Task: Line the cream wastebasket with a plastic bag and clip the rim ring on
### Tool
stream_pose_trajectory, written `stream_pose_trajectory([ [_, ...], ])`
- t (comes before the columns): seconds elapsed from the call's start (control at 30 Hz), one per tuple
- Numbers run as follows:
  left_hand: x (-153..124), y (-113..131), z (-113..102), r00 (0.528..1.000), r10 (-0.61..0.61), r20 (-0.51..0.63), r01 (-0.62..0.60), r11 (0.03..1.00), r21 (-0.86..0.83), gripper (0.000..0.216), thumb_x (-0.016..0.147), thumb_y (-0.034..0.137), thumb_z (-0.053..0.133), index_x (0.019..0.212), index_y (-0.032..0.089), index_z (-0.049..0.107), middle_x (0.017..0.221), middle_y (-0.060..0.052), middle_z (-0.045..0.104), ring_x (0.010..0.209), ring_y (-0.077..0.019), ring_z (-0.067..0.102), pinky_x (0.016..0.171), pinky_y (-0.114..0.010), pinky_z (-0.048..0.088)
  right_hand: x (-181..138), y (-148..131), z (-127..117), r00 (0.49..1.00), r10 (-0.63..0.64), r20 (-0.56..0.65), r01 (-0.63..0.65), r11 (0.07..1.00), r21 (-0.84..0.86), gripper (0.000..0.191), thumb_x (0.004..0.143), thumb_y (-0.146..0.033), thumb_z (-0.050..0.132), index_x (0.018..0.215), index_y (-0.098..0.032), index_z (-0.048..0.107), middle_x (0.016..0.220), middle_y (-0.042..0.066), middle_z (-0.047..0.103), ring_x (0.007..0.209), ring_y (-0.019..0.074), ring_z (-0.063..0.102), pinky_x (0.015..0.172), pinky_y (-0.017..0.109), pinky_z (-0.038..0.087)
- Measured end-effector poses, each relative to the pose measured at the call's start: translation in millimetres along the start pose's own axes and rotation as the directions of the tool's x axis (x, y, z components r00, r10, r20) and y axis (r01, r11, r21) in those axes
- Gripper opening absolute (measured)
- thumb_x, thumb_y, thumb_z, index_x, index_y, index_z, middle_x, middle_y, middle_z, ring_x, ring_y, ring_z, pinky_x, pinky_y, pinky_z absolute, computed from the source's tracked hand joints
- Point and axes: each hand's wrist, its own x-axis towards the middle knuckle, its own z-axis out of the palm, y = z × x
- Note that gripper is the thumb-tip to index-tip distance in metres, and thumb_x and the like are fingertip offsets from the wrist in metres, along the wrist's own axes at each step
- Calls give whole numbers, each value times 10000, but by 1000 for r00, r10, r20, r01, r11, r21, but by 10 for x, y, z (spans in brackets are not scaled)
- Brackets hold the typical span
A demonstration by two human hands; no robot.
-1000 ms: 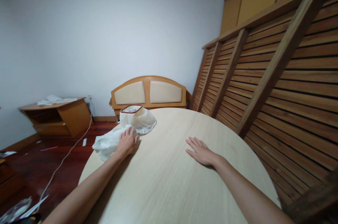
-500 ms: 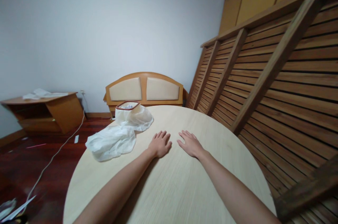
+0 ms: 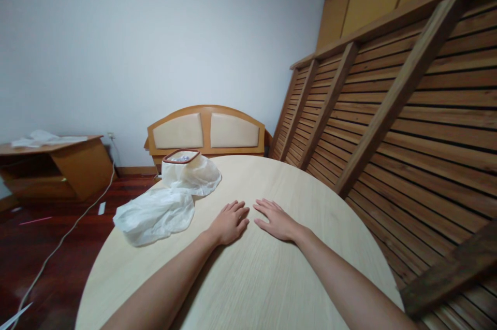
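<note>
Both hands lie palm down on the round table (image 3: 252, 288), fingers stretched forward, flat and slightly spread, with nothing gripped in either. The left hand (image 3: 230, 222) angles inward, its thumb toward the middle; the right hand (image 3: 276, 221) mirrors it, thumb a little away from the fingers. The two are apart, a narrow strip of pale wood-grain surface showing between them, and each appears to touch only the tabletop. Nearest the left hand, just beyond a bare stretch, a crumpled white plastic bag (image 3: 155, 216) lies spread near the table's left edge. Behind it, at the far left of the table, stands a container (image 3: 174, 162) with a reddish-brown squarish rim; white film (image 3: 200, 177) drapes down around it and pools on the surface, meeting the bag, though whether the two are joined I cannot tell. Beyond the table is a wooden headboard (image 3: 206, 128) with two cream panels, against a pale wall (image 3: 174, 34). To the left, a low cabinet (image 3: 87, 167) and a trailing cable (image 3: 58, 244) rest on the dark red floor (image 3: 58, 229); to the right leans a large slatted wooden frame (image 3: 404, 68).
</note>
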Motion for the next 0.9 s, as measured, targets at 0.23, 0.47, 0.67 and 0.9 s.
stream_pose_trajectory([
  [0.23, -21, 8, -3, 1000, 10, -2, -10, 1000, -2, 450, 973, 343, 445, 1385, 186, 538, 1525, -128, 458, 1443, -319, 370, 1184, -529, 306, -25, -28, -34, 999, 15, 30, -15, 1000, 4, 664, 956, -591, 405, 1504, -217, 422, 1619, 82, 303, 1512, 269, 203, 1231, 464, 110],
  [0.47, -14, -23, 27, 1000, 13, -13, -13, 1000, -11, 450, 972, 347, 444, 1383, 191, 538, 1526, -126, 456, 1446, -313, 363, 1185, -528, 301, -47, -56, -55, 999, 13, 40, -12, 1000, -9, 663, 964, -589, 384, 1510, -212, 414, 1623, 81, 295, 1513, 267, 198, 1231, 454, 115],
  [0.67, -14, -12, 11, 1000, 16, -7, -16, 1000, -12, 451, 971, 345, 439, 1380, 185, 540, 1527, -130, 455, 1445, -317, 364, 1184, -536, 301, -44, -60, -58, 999, 22, 44, -21, 1000, -8, 669, 966, -592, 378, 1515, -211, 404, 1625, 75, 288, 1516, 263, 190, 1232, 447, 112],
  [0.9, -20, -5, 2, 1000, 3, -5, -3, 1000, -13, 457, 973, 356, 435, 1388, 192, 535, 1530, -127, 451, 1445, -323, 362, 1181, -540, 304, -34, -52, -45, 999, 27, 46, -26, 1000, -18, 659, 965, -590, 380, 1515, -229, 403, 1628, 58, 284, 1516, 253, 195, 1232, 438, 112],
])
